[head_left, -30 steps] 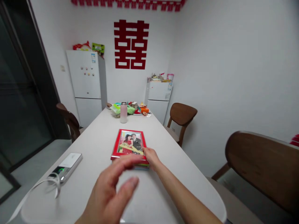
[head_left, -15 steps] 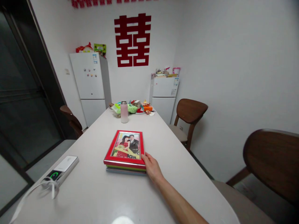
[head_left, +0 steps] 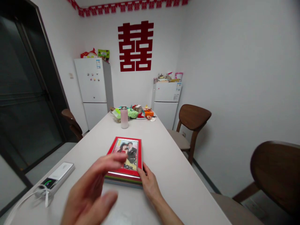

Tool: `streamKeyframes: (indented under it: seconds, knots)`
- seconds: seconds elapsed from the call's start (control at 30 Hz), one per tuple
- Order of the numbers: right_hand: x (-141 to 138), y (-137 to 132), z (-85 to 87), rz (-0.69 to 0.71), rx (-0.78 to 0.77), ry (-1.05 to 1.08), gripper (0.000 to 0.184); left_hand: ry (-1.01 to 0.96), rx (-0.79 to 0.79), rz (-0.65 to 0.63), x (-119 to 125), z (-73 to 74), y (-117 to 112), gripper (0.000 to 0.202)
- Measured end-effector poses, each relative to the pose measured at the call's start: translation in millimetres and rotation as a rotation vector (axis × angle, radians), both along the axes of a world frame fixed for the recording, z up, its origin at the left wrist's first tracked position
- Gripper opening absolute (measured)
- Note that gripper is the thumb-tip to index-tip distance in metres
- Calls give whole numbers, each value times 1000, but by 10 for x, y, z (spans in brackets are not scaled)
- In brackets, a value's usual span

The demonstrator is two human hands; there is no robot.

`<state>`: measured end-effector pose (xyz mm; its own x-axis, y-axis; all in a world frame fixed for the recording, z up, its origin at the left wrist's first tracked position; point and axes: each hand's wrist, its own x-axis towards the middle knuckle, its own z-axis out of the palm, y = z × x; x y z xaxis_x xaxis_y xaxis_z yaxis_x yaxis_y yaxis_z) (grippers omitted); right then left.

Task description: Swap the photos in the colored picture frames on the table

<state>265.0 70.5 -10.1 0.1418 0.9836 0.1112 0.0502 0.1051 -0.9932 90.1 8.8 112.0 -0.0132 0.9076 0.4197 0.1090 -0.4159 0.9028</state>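
A red picture frame [head_left: 132, 156] with a photo of two people lies face up on top of a short stack. Below it show a green edge and a grey-blue one [head_left: 124, 182]. My right hand [head_left: 150, 184] grips the stack's near right side, its thumb on the red border and the fingers partly hidden along the side. Raised close to the camera, my left hand [head_left: 90, 190] is open and empty, thumb and fingers apart. It covers the near left part of the red frame from view, and I see no contact between them.
On the white table, a power bank [head_left: 58, 176] with a white cable lies left. A pink bottle [head_left: 124, 118] stands farther back, before a pile of packets [head_left: 133, 113]. Wooden chairs [head_left: 194, 117] line the right side; two white fridges [head_left: 92, 81] stand at the far wall.
My left hand has come into view from below, in front of the frames. My right hand stays on the stack's right side. The camera view has tilted up slightly.
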Motion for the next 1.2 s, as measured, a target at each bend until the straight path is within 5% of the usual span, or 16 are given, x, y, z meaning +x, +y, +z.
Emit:
streamKeyframes:
  seconds: [0.17,0.3,0.57,0.67,0.77,0.93,1.0,1.1,1.2]
  knots:
    - [4,-1,12,37,-39,-18,51,-109,-384,-5,-129,-494,810,40]
    - [-67,20,6,28,-35,-22,52,-203,-456,-122,-292,-860,1048,37]
    - [-246,145,85,-37,-102,-99,50,-299,-442,-81,-554,-954,1193,27]
    - [-227,216,250,-158,-99,-116,58,-317,-375,33,-671,-861,1186,24]
    - [-363,211,562,-245,-35,-118,65,-343,-259,65,-679,-564,1075,44]
    - [-883,-75,1277,-42,420,118,65,-365,-109,-199,-372,202,699,71]
    - [-1014,-196,1466,27,508,215,66,-420,-54,-443,-250,411,561,79]
    - [-1051,-286,1533,51,530,300,68,-495,-22,-671,-157,495,456,86]
    - [-1001,-294,1436,77,504,315,66,-491,-30,-688,-134,393,452,86]
